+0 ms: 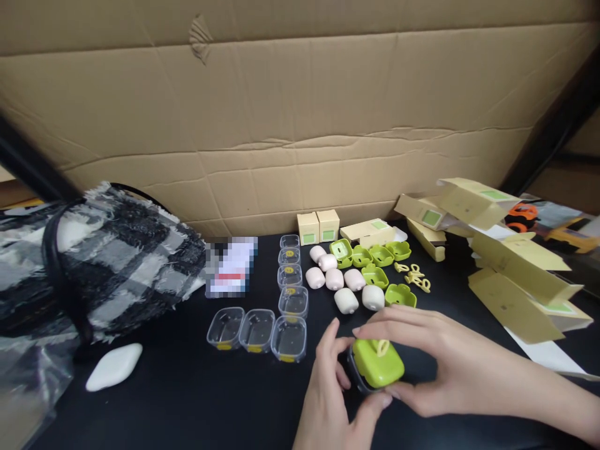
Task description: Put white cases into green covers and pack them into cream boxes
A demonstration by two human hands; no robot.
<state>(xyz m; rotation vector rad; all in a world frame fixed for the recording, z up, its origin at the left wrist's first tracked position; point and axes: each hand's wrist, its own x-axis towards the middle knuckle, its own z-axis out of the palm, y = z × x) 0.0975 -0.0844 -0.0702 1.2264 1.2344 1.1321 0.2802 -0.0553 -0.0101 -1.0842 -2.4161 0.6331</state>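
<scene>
Together, both hands' fingers clamp a lime-green rounded plastic case (377, 362) carrying a pale yellow loop on top, seated in a clear tray low over the black worktop (187, 394). Left hand (328, 394) pinches its near-left side; right hand (422, 356) wraps over its far and right edges. Just beyond the fingers lie pale pink rounded cases (345, 300) and more green case halves (379, 256). Left of them stand empty clear plastic trays (257, 330). Farther right lie folded beige cardboard boxes (515, 294).
</scene>
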